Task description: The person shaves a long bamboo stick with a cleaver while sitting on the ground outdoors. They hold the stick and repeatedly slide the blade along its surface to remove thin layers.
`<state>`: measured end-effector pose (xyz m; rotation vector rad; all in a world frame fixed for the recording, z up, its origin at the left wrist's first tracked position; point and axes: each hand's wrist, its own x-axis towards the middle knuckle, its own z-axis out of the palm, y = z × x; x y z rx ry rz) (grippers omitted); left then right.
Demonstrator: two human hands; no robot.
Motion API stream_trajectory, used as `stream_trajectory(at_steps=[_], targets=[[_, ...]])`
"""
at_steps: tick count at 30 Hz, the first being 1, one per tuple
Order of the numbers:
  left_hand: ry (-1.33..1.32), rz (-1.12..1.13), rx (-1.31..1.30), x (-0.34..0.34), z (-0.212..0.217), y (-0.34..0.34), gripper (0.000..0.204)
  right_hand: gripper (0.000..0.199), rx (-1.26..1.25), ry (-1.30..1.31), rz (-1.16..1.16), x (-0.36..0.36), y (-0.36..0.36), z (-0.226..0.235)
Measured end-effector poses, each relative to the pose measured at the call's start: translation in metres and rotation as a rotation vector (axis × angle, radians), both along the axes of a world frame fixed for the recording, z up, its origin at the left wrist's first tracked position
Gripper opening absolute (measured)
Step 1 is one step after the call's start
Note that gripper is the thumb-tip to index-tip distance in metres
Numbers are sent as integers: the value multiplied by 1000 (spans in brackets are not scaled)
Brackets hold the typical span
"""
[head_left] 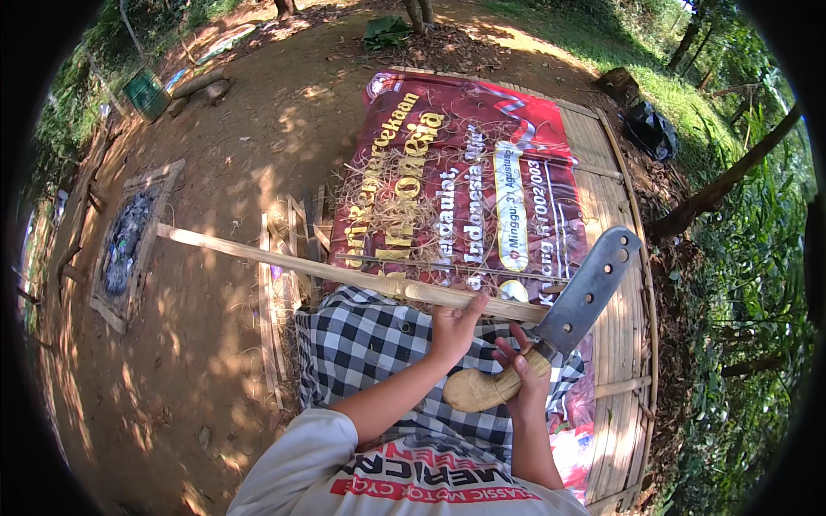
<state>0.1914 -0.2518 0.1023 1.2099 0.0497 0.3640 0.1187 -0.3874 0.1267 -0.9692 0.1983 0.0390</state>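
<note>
You sit on a bamboo slat platform (621, 258) with a big red printed sheet (447, 172) spread over it, dry grass scattered on top. A black-and-white checked cloth (361, 344) covers your lap. Your left hand (453, 331) grips a long, pale split bamboo strip (301, 267) lying across your knees. Your right hand (525, 378) is wrapped around the smooth wooden handle of a wide grey metal chopping knife (585, 297), blade pointing up. Your fingers hide part of the handle.

Banner (465, 163) red, gold lettering — cloth (370, 344) black-white checked.
</note>
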Motion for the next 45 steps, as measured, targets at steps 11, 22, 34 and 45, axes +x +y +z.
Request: stream_trajectory(at_steps=[11, 22, 34, 45], targets=[[258, -82, -234, -23, -49, 13, 17, 35, 81, -12, -54, 23, 2, -24], [303, -134, -247, -43, -80, -6, 22, 30, 112, 25, -158, 25, 3, -24], [417, -438, -182, -78, -81, 3, 25, 26, 72, 135, -227, 26, -8, -30], [51, -770, 514, -103, 101, 101, 28, 27, 62, 150, -187, 25, -24, -47]])
